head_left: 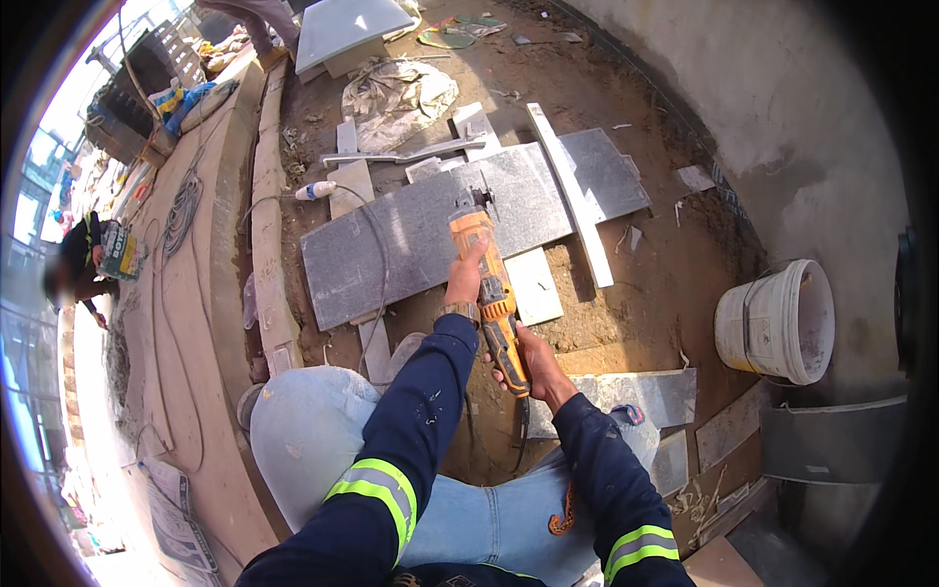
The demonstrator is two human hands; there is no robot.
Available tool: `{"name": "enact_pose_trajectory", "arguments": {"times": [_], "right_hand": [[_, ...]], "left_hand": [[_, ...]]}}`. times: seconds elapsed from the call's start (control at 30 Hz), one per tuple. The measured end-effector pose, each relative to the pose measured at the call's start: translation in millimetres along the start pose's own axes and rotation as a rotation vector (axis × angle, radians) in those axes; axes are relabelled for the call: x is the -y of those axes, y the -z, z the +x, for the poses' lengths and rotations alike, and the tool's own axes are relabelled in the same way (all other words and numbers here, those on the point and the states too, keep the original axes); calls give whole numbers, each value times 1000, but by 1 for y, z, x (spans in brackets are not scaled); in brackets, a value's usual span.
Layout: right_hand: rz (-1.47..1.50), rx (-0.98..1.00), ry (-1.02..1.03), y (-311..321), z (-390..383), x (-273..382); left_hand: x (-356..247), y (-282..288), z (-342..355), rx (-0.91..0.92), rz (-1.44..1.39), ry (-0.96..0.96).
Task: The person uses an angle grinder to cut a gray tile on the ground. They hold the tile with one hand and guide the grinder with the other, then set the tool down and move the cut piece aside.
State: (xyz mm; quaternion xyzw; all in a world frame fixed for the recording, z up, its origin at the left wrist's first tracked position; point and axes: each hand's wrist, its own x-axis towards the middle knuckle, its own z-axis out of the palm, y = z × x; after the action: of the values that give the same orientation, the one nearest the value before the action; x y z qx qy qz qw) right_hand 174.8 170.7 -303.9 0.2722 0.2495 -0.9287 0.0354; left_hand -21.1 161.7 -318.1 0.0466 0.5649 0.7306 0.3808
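My left hand [463, 277] grips the front body of an orange-and-black power cutter [496, 305], and my right hand [538, 360] is closed around its rear handle. The tool's dark head and thin disc [480, 196] are over a long speckled grey stone slab [372, 259]; I cannot tell whether they touch it. A pale straight bar [570, 196] lies across the slab's right part. A cable with a pale plug connector [315, 191] runs over the slab's left part. A cream board [531, 289] lies just right of the tool, and more stone pieces [655, 389] lie beside my right knee.
A white bucket [800, 318] stands by the wall [782, 127] at right. A concrete ledge [196, 303] with coiled cable runs along the left, where another person [78, 245] bends over with a bag. A crumpled sack [396, 93] lies beyond the slab; someone's legs [254, 20] show at top.
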Motion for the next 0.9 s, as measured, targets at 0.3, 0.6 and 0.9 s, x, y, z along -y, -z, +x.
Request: {"name": "enact_pose_trajectory", "arguments": {"times": [0.3, 0.6, 0.9], "right_hand": [[106, -208, 17, 19, -28, -14], [-512, -354, 88, 18, -19, -15], [-1427, -727, 153, -16, 25, -12]], "left_hand": [[61, -27, 3, 102, 95, 220], [67, -31, 1, 71, 235, 109], [38, 25, 45, -62, 179, 97]]}}
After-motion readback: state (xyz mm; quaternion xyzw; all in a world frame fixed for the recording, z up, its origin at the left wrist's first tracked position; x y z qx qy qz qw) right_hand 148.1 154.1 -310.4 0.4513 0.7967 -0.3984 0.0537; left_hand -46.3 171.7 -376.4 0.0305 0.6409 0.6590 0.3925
